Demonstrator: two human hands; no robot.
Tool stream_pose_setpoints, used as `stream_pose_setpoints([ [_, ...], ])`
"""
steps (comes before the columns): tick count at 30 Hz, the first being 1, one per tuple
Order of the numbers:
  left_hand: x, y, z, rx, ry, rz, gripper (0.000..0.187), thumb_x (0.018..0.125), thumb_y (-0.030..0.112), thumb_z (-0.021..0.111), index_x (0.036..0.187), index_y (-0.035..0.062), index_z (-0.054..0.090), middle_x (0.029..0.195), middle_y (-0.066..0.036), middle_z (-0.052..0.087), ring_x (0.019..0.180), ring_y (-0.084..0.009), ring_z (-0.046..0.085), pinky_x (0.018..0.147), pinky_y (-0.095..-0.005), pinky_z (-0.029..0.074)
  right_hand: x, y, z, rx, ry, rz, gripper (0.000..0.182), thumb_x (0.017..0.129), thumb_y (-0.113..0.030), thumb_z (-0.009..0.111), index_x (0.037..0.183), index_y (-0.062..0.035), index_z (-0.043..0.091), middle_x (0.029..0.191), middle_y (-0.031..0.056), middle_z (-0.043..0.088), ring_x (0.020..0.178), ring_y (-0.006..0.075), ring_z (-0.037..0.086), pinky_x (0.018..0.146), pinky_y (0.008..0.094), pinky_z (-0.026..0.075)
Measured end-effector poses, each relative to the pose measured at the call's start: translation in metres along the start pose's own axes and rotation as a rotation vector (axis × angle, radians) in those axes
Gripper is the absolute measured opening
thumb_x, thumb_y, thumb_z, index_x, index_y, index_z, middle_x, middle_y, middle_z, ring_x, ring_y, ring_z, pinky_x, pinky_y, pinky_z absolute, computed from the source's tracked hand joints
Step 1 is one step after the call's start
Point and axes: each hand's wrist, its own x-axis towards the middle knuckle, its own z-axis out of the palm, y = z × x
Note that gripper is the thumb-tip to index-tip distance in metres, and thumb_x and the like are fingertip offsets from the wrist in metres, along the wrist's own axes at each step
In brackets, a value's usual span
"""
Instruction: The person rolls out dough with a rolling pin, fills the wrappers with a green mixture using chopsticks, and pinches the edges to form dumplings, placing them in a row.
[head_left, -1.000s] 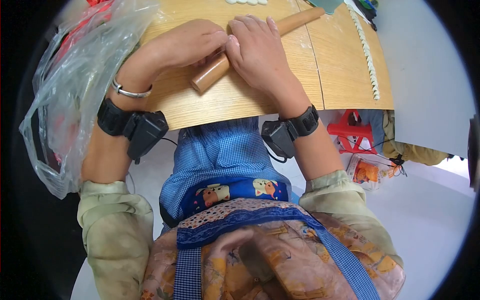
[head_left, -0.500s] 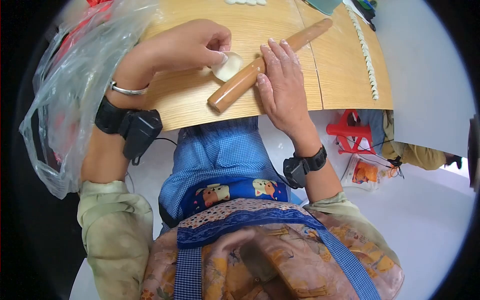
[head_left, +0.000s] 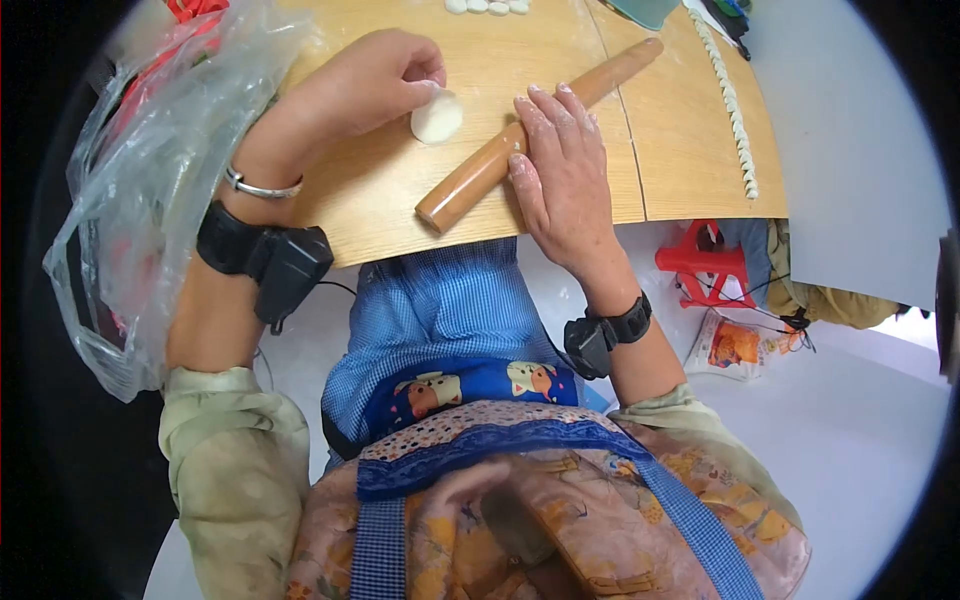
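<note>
My left hand (head_left: 385, 78) pinches the upper edge of a thin round dough wrapper (head_left: 438, 119), thumb on top and fingers curled. The pale disc is at the table surface, a little left of the rolling pin and apart from it. A brown wooden rolling pin (head_left: 468, 185) lies slantwise on the table, from near the front edge up to the right. My right hand (head_left: 565, 175) lies flat on its middle, floury fingers stretched over the wood and the thumb apart.
Several small dough pieces (head_left: 487, 6) sit at the far edge. A long row of dough pieces (head_left: 735, 115) runs along the right side of the wooden table (head_left: 690, 160). Clear plastic bags (head_left: 170, 190) hang at the left. Below are a red stool (head_left: 705, 265) and a printed packet (head_left: 730, 345).
My left hand has drawn the wrapper slightly left and up, away from the rolling pin. My right hand and the pin have hardly moved.
</note>
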Motion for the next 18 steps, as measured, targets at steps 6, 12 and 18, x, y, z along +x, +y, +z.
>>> stream_pose_setpoints([
  [6,0.0,0.002,0.001,0.173,-0.003,-0.068,0.012,0.083,0.008,0.064,0.088,-0.0017,0.061,0.075,-0.002,0.059,0.07,-0.0087,0.053,0.064,-0.0264,0.046,0.0,-0.002,-0.002,-0.003,-0.012,0.011,0.048,0.098,-0.027,0.047,0.139,-0.0026,0.047,0.146,0.018,0.044,0.142,0.0396,0.032,0.117,0.0556,0.021],
  [12,0.001,0.002,-0.001,-0.115,-0.098,-0.003,0.011,0.084,0.007,0.063,0.091,0.0005,0.058,0.079,0.002,0.058,0.072,-0.0063,0.054,0.064,-0.0241,0.046,0.0,0.0,-0.001,-0.012,-0.009,0.013,0.049,0.098,-0.03,0.048,0.139,-0.0031,0.048,0.146,0.0172,0.044,0.142,0.0372,0.032,0.117,0.0561,0.021],
  [18,-0.002,0.02,-0.004,-0.285,-0.245,-0.163,0.015,0.083,0.005,0.061,0.098,0.0009,0.059,0.084,0.001,0.059,0.081,-0.0062,0.056,0.071,-0.0215,0.046,0.0,-0.001,0.0,-0.014,-0.003,0.013,0.049,0.098,-0.03,0.046,0.138,-0.0032,0.049,0.145,0.0171,0.045,0.142,0.0366,0.033,0.117,0.0561,0.021],
])
